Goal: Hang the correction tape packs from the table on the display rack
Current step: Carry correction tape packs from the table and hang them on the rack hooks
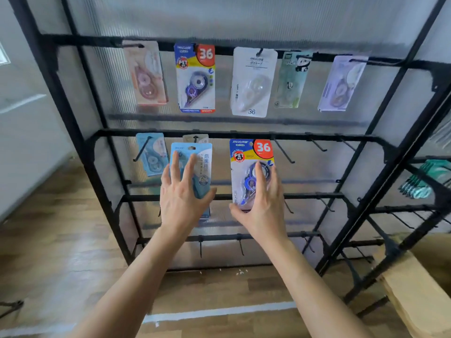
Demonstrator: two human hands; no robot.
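The black metal display rack is partly stocked. On its top rail, left to right, five correction tape packs already hang: a pale pink pack, a blue, yellow and red pack marked 36, a white pack, a green pack with a panda print and a lilac pack.

On the second rail, a light blue pack hangs at the far left. Next to it a beige pack shows only its top edge on a hook, the rest hidden.

In front of that sits a pale blue card pack under the left hand. The fingers lie spread and fairly straight across the face of the pack. Its hang hole is just below the rail, so I judge it is being set on or steadied there. Whether it is fully seated I cannot tell.

The right hand grasps a second blue, yellow and red 36 pack, thumb at the lower left edge and fingers curled round the right side. It is held up near the rail and appears not yet hooked.

To the right, the bare black hooks on this rail and on the lower rails remain free. The table is out of view, so how many packs are left cannot be told.
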